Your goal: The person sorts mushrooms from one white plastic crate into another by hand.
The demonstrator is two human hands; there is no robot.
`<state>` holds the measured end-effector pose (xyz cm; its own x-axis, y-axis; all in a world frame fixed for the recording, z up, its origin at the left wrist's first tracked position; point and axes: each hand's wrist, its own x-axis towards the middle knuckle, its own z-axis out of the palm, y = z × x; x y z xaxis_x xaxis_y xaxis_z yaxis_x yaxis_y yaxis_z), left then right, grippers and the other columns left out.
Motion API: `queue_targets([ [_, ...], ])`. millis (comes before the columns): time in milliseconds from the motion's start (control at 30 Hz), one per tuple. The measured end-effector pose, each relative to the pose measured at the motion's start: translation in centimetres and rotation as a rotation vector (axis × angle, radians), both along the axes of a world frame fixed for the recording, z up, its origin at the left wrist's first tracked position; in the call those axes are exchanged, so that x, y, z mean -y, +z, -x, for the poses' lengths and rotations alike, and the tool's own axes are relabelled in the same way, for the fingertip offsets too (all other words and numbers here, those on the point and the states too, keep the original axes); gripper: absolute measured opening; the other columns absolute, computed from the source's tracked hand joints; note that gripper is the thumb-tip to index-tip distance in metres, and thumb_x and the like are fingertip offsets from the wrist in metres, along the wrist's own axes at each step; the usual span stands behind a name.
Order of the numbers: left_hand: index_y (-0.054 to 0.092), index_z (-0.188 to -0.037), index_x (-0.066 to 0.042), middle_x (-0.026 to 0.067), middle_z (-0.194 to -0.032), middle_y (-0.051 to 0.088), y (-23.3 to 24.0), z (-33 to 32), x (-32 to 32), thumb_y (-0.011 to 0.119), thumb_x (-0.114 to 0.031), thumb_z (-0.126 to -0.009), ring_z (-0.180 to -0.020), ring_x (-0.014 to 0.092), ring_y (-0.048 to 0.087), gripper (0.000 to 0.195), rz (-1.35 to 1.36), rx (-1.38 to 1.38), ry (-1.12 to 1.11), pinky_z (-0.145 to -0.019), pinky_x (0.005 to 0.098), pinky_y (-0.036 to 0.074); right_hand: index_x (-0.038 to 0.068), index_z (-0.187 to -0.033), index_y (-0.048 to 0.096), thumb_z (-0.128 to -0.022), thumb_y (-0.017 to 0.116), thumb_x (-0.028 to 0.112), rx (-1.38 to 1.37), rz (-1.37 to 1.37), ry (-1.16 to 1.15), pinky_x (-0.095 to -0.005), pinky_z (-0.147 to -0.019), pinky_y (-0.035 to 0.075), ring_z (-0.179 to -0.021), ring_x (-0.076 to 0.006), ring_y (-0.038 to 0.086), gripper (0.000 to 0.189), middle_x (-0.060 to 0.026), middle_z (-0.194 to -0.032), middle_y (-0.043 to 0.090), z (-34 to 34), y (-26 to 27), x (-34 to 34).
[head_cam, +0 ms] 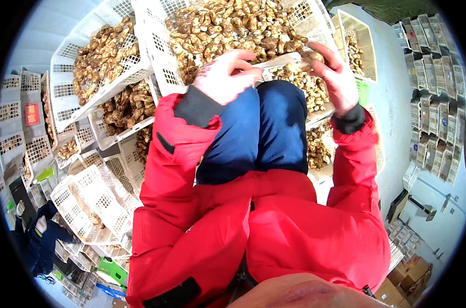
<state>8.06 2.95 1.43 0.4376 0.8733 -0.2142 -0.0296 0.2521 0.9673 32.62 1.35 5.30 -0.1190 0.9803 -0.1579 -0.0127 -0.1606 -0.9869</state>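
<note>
A white plastic crate heaped with brown and cream mushrooms, matsutake by their look, stands before my knees. My left hand is over the crate's near rim, thumb and fingers bent towards each other. Whether anything is between its fingertips cannot be made out. To the right, my right hand has a blurred brown mushroom between thumb and fingers. Below it, paler mushrooms fill another crate beside my right knee.
At left, a tilted white crate of mushrooms rests above a crate of darker mushrooms. Another crate stands at right. Stacked crates line the far right. A person in dark clothes is at lower left, near an open crate.
</note>
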Motion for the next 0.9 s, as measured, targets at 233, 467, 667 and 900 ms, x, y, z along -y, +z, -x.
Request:
queue_targets([
  [233,0.047,-0.113,-0.001,0.0085,-0.102,0.056,-2.2,7.4,-2.1,0.052,-0.015,-0.085,-0.085,0.013,0.054,0.032,-0.125,-0.227,0.307,-0.072,0.0224,0.042,0.002,-0.116,0.051,-0.082,0.053,0.016,0.527,0.031,-0.251,-0.0207,-0.068,0.042,-0.085,-0.0075,0.054,0.036,-0.0027,-0.097,0.059,-10.5,-2.7,-3.2],
  [467,0.046,-0.114,0.0,0.0083,-0.101,0.056,-2.2,4.9,-1.3,0.049,-0.015,-0.086,-0.089,0.013,0.054,0.032,-0.045,-0.109,0.183,-0.073,0.0225,0.041,0.011,-0.118,0.046,-0.067,0.053,0.011,1.685,-0.11,0.921,-0.036,-0.08,0.044,-0.091,-0.0291,0.057,0.051,-0.0155,-0.099,0.059,-6.6,-13.2,-16.5],
  [667,0.048,-0.111,0.002,0.0087,-0.1,0.056,-3.1,4.4,-1.6,0.05,-0.006,-0.081,-0.09,0.013,0.052,0.031,-0.11,-0.117,0.224,-0.076,0.0233,0.041,0.007,-0.101,0.059,-0.076,0.051,0.004,0.661,0.149,0.492,-0.019,-0.051,0.04,-0.058,-0.0053,0.053,0.027,-0.0006,-0.076,0.059,-3.3,-7.4,-15.8],
  [900,0.046,-0.114,0.002,0.0085,-0.105,0.054,-3.5,2.0,-2.2,0.053,-0.004,-0.081,-0.095,0.013,0.051,0.034,-0.05,0.028,0.134,-0.079,0.0219,0.041,0.006,-0.112,0.053,-0.079,0.053,0.016,1.007,-0.051,0.655,-0.0253,-0.063,0.047,-0.072,-0.0131,0.057,0.035,-0.0065,-0.086,0.061,-1.5,-7.2,-16.5],
])
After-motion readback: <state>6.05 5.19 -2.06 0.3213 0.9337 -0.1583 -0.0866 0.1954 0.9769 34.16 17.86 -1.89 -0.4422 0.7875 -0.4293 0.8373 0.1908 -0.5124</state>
